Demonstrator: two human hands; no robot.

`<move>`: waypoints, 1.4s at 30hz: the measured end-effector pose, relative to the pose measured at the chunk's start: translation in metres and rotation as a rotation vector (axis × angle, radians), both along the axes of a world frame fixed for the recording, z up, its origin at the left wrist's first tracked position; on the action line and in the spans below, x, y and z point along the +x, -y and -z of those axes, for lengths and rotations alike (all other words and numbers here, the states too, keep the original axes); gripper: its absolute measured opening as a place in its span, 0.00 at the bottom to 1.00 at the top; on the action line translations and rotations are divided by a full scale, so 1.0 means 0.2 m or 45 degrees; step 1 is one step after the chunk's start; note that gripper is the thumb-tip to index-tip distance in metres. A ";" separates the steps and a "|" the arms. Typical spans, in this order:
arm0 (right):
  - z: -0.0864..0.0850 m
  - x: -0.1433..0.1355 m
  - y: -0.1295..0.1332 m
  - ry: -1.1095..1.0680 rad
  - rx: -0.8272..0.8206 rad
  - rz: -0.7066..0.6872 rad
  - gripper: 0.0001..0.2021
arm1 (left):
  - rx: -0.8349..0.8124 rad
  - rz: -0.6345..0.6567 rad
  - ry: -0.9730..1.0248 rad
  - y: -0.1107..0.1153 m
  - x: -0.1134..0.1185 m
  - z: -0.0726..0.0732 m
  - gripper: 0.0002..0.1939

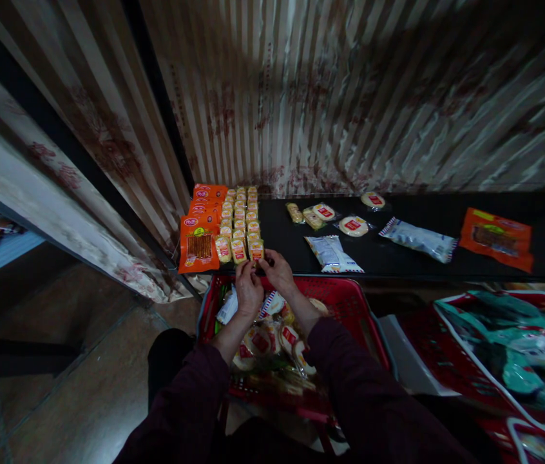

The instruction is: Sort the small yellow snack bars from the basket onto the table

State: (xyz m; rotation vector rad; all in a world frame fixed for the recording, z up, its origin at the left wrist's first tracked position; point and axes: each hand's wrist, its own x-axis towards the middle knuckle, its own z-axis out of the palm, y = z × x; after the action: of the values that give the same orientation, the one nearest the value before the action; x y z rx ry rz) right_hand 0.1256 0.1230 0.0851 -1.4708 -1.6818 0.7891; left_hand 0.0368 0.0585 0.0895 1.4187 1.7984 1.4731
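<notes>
My left hand (249, 288) and my right hand (279, 273) meet at the front edge of the black shelf (282, 252). Their fingers are closed at the lower edge of a small yellow-wrapped snack packet (256, 250), which stands at the front of the rightmost row. Fingertips partly hide the packet's bottom. Left of it stand more rows of the same yellow packets (238, 250), set one behind another. Beside these, orange snack bags (199, 248) form a row at the shelf's left end. Below my wrists is a red basket (344, 299) holding round wrapped snacks (259, 340).
On the shelf's right lie loose round wrapped snacks (353, 225), white-blue bags (333, 254) and an orange bag (497, 238). A red crate with green bags (518, 341) stands at lower right. Dark posts (159, 84) and a striped curtain (272, 96) bound the shelf.
</notes>
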 end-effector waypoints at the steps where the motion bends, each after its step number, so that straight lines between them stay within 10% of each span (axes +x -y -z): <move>1: 0.00 0.00 0.00 0.011 0.005 -0.011 0.15 | 0.006 0.004 -0.011 0.00 0.00 0.00 0.23; 42: 0.00 -0.07 0.00 0.143 0.102 0.158 0.18 | -0.039 0.050 -0.099 0.00 -0.03 0.00 0.26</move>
State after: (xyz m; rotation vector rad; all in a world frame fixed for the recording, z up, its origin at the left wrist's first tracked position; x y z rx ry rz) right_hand 0.1109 0.1223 0.0853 -1.5722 -1.6659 0.5754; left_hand 0.0317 0.0576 0.0892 1.5061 1.8209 1.3828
